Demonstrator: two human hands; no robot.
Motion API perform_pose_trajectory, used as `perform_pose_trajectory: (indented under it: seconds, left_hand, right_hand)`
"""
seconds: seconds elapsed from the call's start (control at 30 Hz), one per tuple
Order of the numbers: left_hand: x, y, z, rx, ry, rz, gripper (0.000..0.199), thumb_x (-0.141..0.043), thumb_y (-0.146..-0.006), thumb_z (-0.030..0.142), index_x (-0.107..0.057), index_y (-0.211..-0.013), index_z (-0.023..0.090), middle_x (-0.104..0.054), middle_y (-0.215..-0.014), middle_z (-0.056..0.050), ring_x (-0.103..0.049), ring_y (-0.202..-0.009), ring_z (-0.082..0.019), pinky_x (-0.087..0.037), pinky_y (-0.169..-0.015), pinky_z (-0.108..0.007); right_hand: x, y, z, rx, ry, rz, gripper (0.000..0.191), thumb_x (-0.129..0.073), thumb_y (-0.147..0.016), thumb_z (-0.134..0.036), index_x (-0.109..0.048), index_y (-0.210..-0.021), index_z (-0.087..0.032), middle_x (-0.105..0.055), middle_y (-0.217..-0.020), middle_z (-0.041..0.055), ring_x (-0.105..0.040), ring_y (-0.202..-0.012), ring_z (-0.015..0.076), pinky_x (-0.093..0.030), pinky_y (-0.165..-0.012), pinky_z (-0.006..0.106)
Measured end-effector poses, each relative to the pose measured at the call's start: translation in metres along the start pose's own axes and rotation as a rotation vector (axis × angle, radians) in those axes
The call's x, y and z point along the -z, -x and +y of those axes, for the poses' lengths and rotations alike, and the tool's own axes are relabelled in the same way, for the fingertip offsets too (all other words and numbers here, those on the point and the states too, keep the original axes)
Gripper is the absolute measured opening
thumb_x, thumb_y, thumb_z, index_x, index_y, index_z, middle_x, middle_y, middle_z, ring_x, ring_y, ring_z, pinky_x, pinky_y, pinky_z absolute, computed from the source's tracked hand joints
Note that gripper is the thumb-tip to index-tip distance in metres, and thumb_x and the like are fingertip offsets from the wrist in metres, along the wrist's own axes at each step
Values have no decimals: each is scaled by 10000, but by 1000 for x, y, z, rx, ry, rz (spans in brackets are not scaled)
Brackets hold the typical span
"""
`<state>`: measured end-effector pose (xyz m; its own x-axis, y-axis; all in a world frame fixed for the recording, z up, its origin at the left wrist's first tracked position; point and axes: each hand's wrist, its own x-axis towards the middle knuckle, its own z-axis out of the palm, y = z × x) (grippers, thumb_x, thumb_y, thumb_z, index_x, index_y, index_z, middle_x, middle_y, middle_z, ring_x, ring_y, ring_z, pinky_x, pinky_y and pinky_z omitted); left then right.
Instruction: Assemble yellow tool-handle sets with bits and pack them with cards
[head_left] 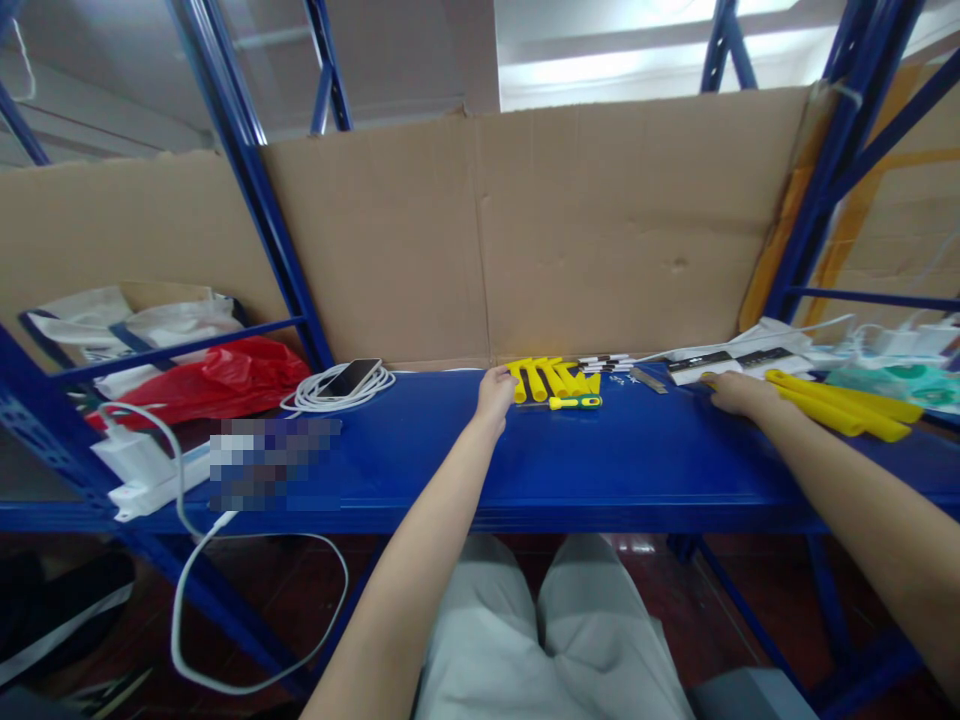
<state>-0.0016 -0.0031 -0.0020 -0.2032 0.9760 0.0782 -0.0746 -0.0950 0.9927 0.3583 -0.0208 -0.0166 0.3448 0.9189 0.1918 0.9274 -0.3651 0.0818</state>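
Observation:
My left hand (495, 396) is at the left end of a row of yellow plastic tube-like pieces (556, 378). Its fingers are closed at the leftmost piece, and its grip is partly hidden. In front of the row lies a screwdriver (576, 402) with a yellow and green handle. Further right, my right hand (739, 393) reaches in beside longer yellow tubes (847, 402). Those fingers are bent and closed, with a bit of yellow showing at their tips. Black and white packets (701, 368) lie just behind that hand.
Small black-and-white sticks (606, 363) and a flat metal piece (649, 380) lie between the hands on the blue shelf (585, 470). To the left are a phone (355, 378) on a coiled white cable, a red bag (247, 375) and a power strip (161, 480). Cardboard (570, 230) stands behind.

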Motion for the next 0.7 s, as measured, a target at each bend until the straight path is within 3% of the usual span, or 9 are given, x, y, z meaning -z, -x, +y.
perform_pose_trajectory:
  seconds: [0.07,0.13,0.33,0.5,0.7]
  left_hand:
    - [-1,-2,-1,-4,3,-4,331,-543,-712,13,-611,-1006,149,-684,-1001,-124,-650,-917,-211,-491,-701,-267]
    - [-1,-6,-5,-17,3,-1,317,-548,-704,6,-614,-975,156,-684,-997,-118,-647,-929,-210,-491,-739,-277]
    - [3,-24,-24,-210,-184,70,282,-624,-609,-26,-624,-798,184,-666,-1075,-106,-561,-1140,-237,-376,-992,-316]
    - [7,-34,-43,-307,-445,-23,275,-703,-584,38,-659,-787,220,-638,-1151,-112,-454,-1272,-287,-287,-1077,-367]
    - [8,-41,-53,-309,-588,-46,246,-747,-637,213,-686,-872,253,-632,-1185,-117,-442,-1285,-317,-239,-1097,-480]
  right_hand:
    - [6,8,-7,-19,38,-66,443,-405,-862,-129,-608,-1255,-153,-543,-1312,228,-569,-1145,328,-440,-885,456]
    - [14,16,-15,-18,70,-51,439,-369,-882,-137,-614,-1246,-143,-532,-1318,237,-541,-1178,341,-419,-914,483]
    - [41,26,-59,85,92,75,420,-368,-891,-173,-626,-1221,-140,-565,-1285,203,-540,-1184,316,-413,-944,459]
    - [61,22,-107,154,-27,117,397,-445,-847,-220,-659,-1177,-162,-647,-1178,170,-605,-1098,283,-470,-873,386]
    - [47,21,-142,229,-263,212,378,-433,-858,-217,-685,-1139,-201,-695,-1116,113,-645,-1046,252,-489,-865,333]
